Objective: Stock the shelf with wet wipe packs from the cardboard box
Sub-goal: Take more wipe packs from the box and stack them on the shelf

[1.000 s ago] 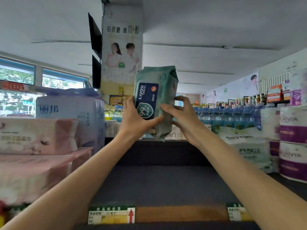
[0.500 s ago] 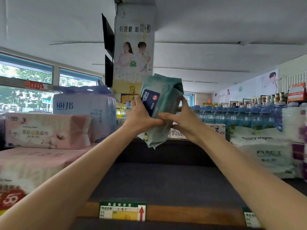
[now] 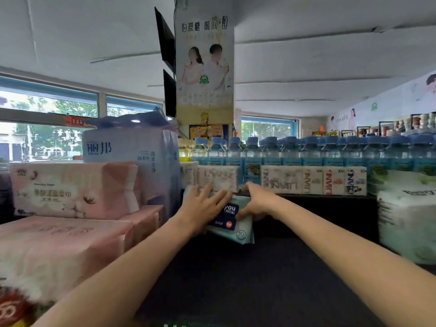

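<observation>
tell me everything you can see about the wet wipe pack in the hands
The wet wipe pack is a soft, pale teal plastic pouch with a dark navy label showing white "YOU" lettering and a small red emblem, plus a round mark near its lower edge. It lies tilted at the back of the dark shelf, label facing up. The left hand presses flat on its left part; the right hand grips its right end. Whether it rests on the shelf is unclear.

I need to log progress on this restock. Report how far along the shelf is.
Done: nothing visible; the dark shelf shows no other wipe packs placed. In hand: the left hand and right hand press one wet wipe pack down at the back. Left: the bare shelf surface; the cardboard box is out of view.
</observation>
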